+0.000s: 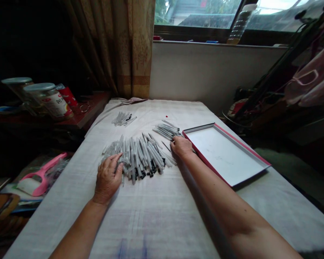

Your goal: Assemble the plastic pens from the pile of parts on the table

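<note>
A large heap of clear, pale pen barrels (140, 153), some with black ends, lies across the middle of the cloth-covered table. My left hand (109, 176) rests at the heap's left edge, its fingers stretched over the nearest barrels and the thumb apart. My right hand (182, 145) is at the near end of a smaller row of pens (166, 131), beside the box lid's left corner. Its fingers are curled together, and whatever is between them is hidden. A third, small group of pens (122, 118) lies farther back on the left.
A shallow red-edged box lid (216, 154) with a white inside lies at the right. A tiny red piece (166, 116) is near the back. Jars (50, 100) stand on a side table at left, above pink-handled scissors (43, 176). The bed-like table (151, 216) has a white cloth.
</note>
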`<action>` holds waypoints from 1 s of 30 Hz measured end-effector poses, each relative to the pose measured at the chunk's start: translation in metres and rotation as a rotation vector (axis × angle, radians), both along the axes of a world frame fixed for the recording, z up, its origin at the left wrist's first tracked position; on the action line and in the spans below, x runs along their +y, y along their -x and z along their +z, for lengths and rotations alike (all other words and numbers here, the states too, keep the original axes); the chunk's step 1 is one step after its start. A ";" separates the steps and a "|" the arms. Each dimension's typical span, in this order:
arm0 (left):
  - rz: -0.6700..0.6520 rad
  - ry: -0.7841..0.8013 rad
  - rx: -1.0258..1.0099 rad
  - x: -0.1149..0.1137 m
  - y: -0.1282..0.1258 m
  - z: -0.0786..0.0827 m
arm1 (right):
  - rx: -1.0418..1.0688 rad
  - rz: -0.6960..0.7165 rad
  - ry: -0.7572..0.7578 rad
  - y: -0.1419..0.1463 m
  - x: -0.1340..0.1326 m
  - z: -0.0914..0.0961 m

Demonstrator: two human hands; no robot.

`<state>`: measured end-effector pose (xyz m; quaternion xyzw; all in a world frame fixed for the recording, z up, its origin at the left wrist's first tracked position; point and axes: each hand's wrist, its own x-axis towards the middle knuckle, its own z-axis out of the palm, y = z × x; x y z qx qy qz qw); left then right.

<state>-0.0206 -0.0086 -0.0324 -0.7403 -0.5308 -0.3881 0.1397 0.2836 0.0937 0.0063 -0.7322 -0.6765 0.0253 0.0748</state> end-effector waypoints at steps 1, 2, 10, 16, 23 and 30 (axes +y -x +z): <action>0.001 -0.003 -0.010 0.000 0.000 0.000 | -0.013 -0.005 0.015 0.002 0.002 0.001; -0.001 -0.004 -0.017 0.000 0.000 0.000 | -0.024 -0.008 0.027 0.003 0.004 0.002; -0.024 -0.003 -0.021 0.000 -0.002 0.001 | -0.048 -0.004 0.098 0.009 0.018 0.006; -0.031 -0.021 -0.023 0.000 -0.003 0.001 | 0.010 -0.011 0.096 0.013 0.020 0.004; -0.030 -0.033 -0.016 -0.002 -0.003 0.006 | 0.236 0.035 -0.048 0.001 -0.013 0.011; -0.072 -0.083 0.077 -0.012 -0.022 0.018 | 1.419 0.136 0.003 0.011 -0.078 0.009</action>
